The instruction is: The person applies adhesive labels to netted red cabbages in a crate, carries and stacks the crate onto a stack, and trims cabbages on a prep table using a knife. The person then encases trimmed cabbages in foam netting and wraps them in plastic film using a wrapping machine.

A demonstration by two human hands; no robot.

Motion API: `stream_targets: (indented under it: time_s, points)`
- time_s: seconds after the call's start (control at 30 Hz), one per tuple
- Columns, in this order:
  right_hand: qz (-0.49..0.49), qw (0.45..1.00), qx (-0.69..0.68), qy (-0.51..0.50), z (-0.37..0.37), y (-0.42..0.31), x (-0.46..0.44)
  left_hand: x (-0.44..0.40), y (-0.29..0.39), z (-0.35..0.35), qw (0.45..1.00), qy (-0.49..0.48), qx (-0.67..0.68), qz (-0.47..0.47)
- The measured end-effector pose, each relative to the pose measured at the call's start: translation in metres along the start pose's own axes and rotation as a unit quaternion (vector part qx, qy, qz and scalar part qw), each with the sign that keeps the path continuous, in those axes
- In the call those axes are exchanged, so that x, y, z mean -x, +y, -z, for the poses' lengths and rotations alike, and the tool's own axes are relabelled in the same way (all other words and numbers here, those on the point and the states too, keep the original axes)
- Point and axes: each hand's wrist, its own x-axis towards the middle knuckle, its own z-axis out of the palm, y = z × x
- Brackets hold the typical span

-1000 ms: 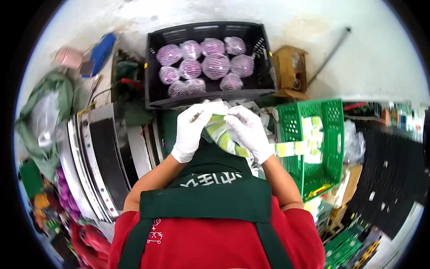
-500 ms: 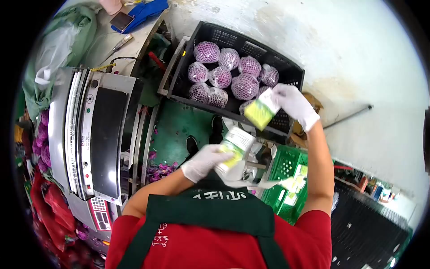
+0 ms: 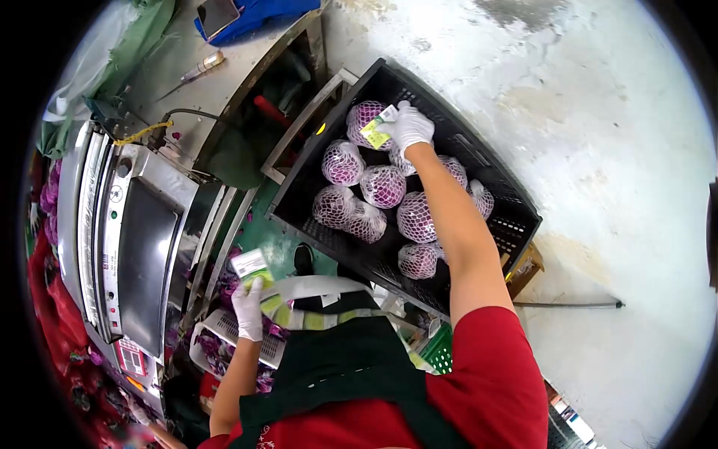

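My right hand (image 3: 410,127), in a white glove, pinches a yellow-green and white label (image 3: 379,127). It lies against a net-wrapped red cabbage (image 3: 363,114) at the far left corner of the black crate (image 3: 486,153). Several more cabbages in white netting, such as this one (image 3: 383,186), sit in the crate, partly covered by my right forearm. Down at the left, my gloved left hand (image 3: 247,310) grips the end of a label strip (image 3: 250,263). From there the strip, pale backing with green labels, runs across the front of my dark apron.
To the left stands a wrapping machine (image 3: 153,254) with a dark plate. A table (image 3: 176,71) behind it carries a phone (image 3: 217,16) and a screwdriver-like tool (image 3: 202,66). A white basket (image 3: 273,350) of purple leaves and a green crate (image 3: 440,350) are near my body. Another person's arm (image 3: 161,434) shows lower left.
My right hand has carried its label from the crate's near right side to the far left cabbage. My left hand has moved left with the labels, stretching the strip out. The view has turned.
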Motion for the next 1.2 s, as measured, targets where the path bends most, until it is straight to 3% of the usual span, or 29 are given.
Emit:
stream_targets:
  time_s: [0.07, 0.1, 0.17, 0.2, 0.27, 0.33, 0.37, 0.4, 0.43, 0.5, 0.53, 0.57, 0.63, 0.73, 0.8, 0.83, 0.87, 0.97, 1.13, 1.2]
  points:
    - [0.046, 0.997, 0.022, 0.055, 0.002, -0.009, 0.011, 0.012, 0.029, -0.025, 0.998, -0.063, -0.003, 0.004]
    - [0.076, 0.996, -0.012, 0.047, -0.003, -0.01, 0.015, 0.016, 0.038, -0.034, 0.994, -0.092, -0.061, -0.024]
    - [0.09, 0.993, -0.077, 0.022, -0.021, -0.011, 0.023, 0.025, 0.06, -0.06, 0.99, -0.131, -0.048, -0.022]
    - [0.137, 0.981, -0.067, 0.123, -0.053, -0.003, 0.019, 0.028, 0.068, -0.069, 0.987, -0.153, -0.045, -0.016]
    - [0.137, 0.975, -0.089, 0.154, -0.068, -0.002, 0.017, 0.025, 0.092, -0.083, 0.97, -0.182, -0.158, -0.039]
    - [0.199, 0.958, -0.101, 0.179, -0.049, -0.013, 0.035, 0.019, 0.103, -0.088, 0.972, -0.193, -0.134, -0.002]
    - [0.175, 0.964, -0.199, 0.026, -0.008, -0.031, 0.067, 0.011, 0.104, -0.088, 0.969, -0.21, -0.133, -0.019]
    - [0.135, 0.888, -0.418, -0.136, 0.001, -0.04, 0.094, 0.007, 0.103, -0.091, 0.973, -0.215, -0.075, 0.031]
    - [0.057, 0.805, -0.483, -0.341, 0.037, -0.054, 0.128, 0.003, 0.103, -0.093, 0.973, -0.217, -0.071, 0.041]
    - [0.197, 0.865, -0.386, -0.253, 0.039, -0.06, 0.186, 0.004, 0.107, -0.103, 0.97, -0.229, -0.064, 0.05]
    - [0.158, 0.889, -0.373, -0.214, 0.042, -0.063, 0.207, 0.009, 0.111, -0.113, 0.977, -0.21, 0.001, -0.045]
    - [0.149, 0.902, -0.38, -0.141, 0.045, -0.067, 0.226, 0.008, 0.11, -0.115, 0.978, -0.202, 0.024, -0.053]
    - [0.128, 0.918, -0.353, -0.124, 0.048, -0.069, 0.251, 0.006, 0.108, -0.118, 0.978, -0.186, 0.07, -0.07]
    - [0.131, 0.927, -0.341, -0.087, 0.049, -0.066, 0.265, 0.002, 0.101, -0.114, 0.977, -0.21, 0.044, 0.012]
    - [0.076, 0.866, -0.451, -0.205, 0.052, -0.056, 0.266, 0.006, 0.089, -0.118, 0.974, -0.223, 0.029, -0.005]
    - [0.103, 0.874, -0.422, -0.216, 0.052, -0.05, 0.263, 0.018, 0.088, -0.121, 0.967, -0.244, 0.068, 0.013]
    - [0.147, 0.9, -0.371, -0.175, 0.049, -0.043, 0.259, 0.026, 0.086, -0.124, 0.961, -0.265, 0.078, -0.008]
    - [0.09, 0.943, -0.313, -0.064, 0.039, -0.005, 0.216, 0.036, 0.072, -0.098, 0.926, -0.35, -0.078, 0.118]
    - [0.008, 0.976, -0.218, 0.027, -0.014, 0.038, 0.145, 0.036, 0.058, -0.079, 0.947, -0.271, -0.052, 0.164]
    - [-0.008, 0.979, -0.205, -0.012, -0.042, 0.051, 0.131, 0.033, 0.059, -0.075, 0.947, -0.273, -0.064, 0.159]
